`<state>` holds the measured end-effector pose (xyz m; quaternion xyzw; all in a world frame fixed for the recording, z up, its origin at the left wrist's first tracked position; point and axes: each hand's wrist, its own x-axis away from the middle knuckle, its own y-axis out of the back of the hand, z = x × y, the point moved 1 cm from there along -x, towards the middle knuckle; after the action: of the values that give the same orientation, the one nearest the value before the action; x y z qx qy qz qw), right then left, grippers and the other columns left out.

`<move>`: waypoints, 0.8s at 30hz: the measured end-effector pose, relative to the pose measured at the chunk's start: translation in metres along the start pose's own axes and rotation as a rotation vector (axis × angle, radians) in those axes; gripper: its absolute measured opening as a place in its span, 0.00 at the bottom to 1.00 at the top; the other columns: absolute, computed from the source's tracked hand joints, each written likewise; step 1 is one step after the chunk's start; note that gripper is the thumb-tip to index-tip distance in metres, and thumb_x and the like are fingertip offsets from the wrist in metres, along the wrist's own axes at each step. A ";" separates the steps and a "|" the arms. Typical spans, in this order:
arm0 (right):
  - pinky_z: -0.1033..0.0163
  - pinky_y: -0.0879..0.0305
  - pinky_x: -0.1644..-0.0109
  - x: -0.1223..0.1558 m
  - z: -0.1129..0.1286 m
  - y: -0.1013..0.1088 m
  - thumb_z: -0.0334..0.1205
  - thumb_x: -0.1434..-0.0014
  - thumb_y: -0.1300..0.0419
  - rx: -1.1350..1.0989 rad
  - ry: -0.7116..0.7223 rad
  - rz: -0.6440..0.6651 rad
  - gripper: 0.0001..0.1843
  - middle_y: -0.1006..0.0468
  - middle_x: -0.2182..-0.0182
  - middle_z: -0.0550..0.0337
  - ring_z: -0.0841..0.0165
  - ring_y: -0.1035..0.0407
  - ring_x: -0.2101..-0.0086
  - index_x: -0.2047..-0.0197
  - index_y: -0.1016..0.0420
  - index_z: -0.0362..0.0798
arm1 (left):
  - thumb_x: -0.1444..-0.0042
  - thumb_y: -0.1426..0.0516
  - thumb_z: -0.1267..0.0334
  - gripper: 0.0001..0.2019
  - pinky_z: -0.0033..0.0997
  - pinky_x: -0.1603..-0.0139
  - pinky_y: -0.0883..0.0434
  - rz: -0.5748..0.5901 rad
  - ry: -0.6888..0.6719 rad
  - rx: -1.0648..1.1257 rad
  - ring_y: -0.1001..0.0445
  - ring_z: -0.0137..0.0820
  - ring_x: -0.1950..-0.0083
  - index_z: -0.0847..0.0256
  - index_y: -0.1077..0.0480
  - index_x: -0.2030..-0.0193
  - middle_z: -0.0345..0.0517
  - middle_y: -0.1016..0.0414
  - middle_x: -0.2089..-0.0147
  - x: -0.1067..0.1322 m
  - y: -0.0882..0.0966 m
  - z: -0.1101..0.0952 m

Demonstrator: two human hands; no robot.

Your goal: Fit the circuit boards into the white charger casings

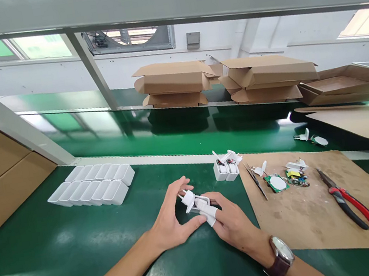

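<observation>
Between my hands, a small white plastic housing [202,200] is tilted with its open side up, and a white plug piece with pins [189,199] sits at its left end. My left hand [173,219] curls round the left side, its thumb against the near edge. My right hand [233,223] grips the right side, and a white finger cover [208,213] on one finger reaches over the opening. What lies inside the housing is mostly hidden by that finger. Beyond my right hand stand two filled white housings [226,168] with plug pieces on top.
Two rows of white housings [90,188] stand at left. On a brown cardboard sheet [299,222] lie tweezers [256,181], circuit boards [277,183] and red-black pliers [348,200]. Cardboard boxes [175,81] line the back beyond a green belt [171,142]. A metal post [9,114] rises at left.
</observation>
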<state>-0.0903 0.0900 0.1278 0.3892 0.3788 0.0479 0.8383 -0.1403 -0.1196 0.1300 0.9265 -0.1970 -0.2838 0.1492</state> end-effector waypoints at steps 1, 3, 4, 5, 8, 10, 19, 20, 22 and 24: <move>0.54 0.18 0.54 -0.001 0.001 0.002 0.22 0.38 0.47 -0.012 0.001 -0.027 0.23 0.25 0.46 0.44 0.59 0.22 0.52 0.44 0.28 0.50 | 0.39 0.33 0.52 0.44 0.55 0.40 0.25 -0.004 -0.019 0.006 0.28 0.47 0.38 0.48 0.54 0.23 0.59 0.36 0.34 0.000 0.000 -0.001; 0.55 0.19 0.54 -0.004 0.003 0.006 0.22 0.38 0.46 -0.031 -0.017 -0.049 0.22 0.24 0.47 0.44 0.59 0.23 0.53 0.45 0.27 0.50 | 0.39 0.33 0.50 0.46 0.57 0.39 0.27 -0.019 -0.054 0.019 0.28 0.48 0.37 0.49 0.55 0.23 0.59 0.36 0.34 -0.001 0.000 -0.003; 0.55 0.19 0.54 -0.004 0.003 0.007 0.21 0.39 0.46 -0.037 -0.030 -0.035 0.23 0.24 0.48 0.45 0.60 0.23 0.53 0.45 0.27 0.51 | 0.40 0.33 0.49 0.47 0.58 0.38 0.27 -0.025 -0.062 0.025 0.29 0.49 0.36 0.49 0.55 0.23 0.60 0.37 0.34 -0.001 -0.001 -0.004; 0.56 0.19 0.56 -0.005 0.003 0.007 0.21 0.39 0.47 -0.039 -0.041 -0.005 0.23 0.23 0.49 0.46 0.60 0.23 0.55 0.46 0.27 0.51 | 0.41 0.32 0.48 0.47 0.58 0.39 0.27 -0.031 -0.063 0.027 0.29 0.50 0.36 0.48 0.55 0.23 0.60 0.37 0.33 -0.001 -0.002 -0.005; 0.57 0.20 0.58 -0.004 0.002 0.003 0.21 0.41 0.46 -0.033 -0.053 0.053 0.23 0.23 0.53 0.49 0.61 0.23 0.58 0.48 0.26 0.52 | 0.42 0.32 0.47 0.49 0.58 0.40 0.26 -0.031 -0.038 0.021 0.29 0.51 0.35 0.46 0.55 0.23 0.60 0.39 0.31 -0.001 -0.006 -0.006; 0.56 0.19 0.57 -0.002 0.000 -0.001 0.21 0.41 0.46 -0.038 -0.048 0.038 0.24 0.23 0.53 0.49 0.61 0.23 0.57 0.46 0.26 0.52 | 0.42 0.31 0.48 0.49 0.57 0.40 0.25 -0.019 -0.030 0.014 0.28 0.51 0.36 0.45 0.55 0.22 0.59 0.39 0.31 0.000 -0.007 -0.004; 0.55 0.19 0.52 0.001 -0.004 -0.007 0.27 0.35 0.43 -0.090 -0.080 0.001 0.23 0.22 0.51 0.50 0.59 0.23 0.53 0.39 0.30 0.54 | 0.40 0.32 0.50 0.49 0.57 0.40 0.25 0.006 0.003 0.028 0.25 0.45 0.41 0.43 0.58 0.22 0.58 0.37 0.32 0.002 -0.003 0.005; 0.55 0.19 0.53 0.000 -0.004 -0.008 0.27 0.36 0.43 -0.105 -0.082 0.005 0.21 0.22 0.52 0.50 0.59 0.23 0.54 0.42 0.28 0.53 | 0.40 0.33 0.49 0.48 0.57 0.40 0.25 0.014 -0.001 0.028 0.25 0.45 0.41 0.43 0.58 0.22 0.58 0.37 0.33 0.002 -0.003 0.006; 0.55 0.20 0.54 -0.002 -0.003 -0.008 0.28 0.36 0.43 -0.171 -0.120 -0.018 0.19 0.22 0.53 0.50 0.60 0.23 0.55 0.44 0.27 0.53 | 0.42 0.32 0.46 0.51 0.59 0.39 0.26 0.027 -0.007 0.016 0.26 0.47 0.40 0.43 0.60 0.21 0.59 0.37 0.33 0.002 -0.004 0.007; 0.55 0.19 0.53 -0.005 -0.002 -0.009 0.31 0.34 0.43 -0.338 -0.236 -0.097 0.16 0.21 0.52 0.51 0.61 0.23 0.55 0.45 0.26 0.53 | 0.50 0.28 0.44 0.59 0.61 0.39 0.26 0.031 -0.009 -0.015 0.27 0.51 0.38 0.44 0.61 0.21 0.61 0.39 0.31 0.002 -0.004 0.006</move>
<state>-0.0973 0.0831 0.1234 0.2273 0.2828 0.0243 0.9315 -0.1413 -0.1179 0.1223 0.9210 -0.2097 -0.2870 0.1596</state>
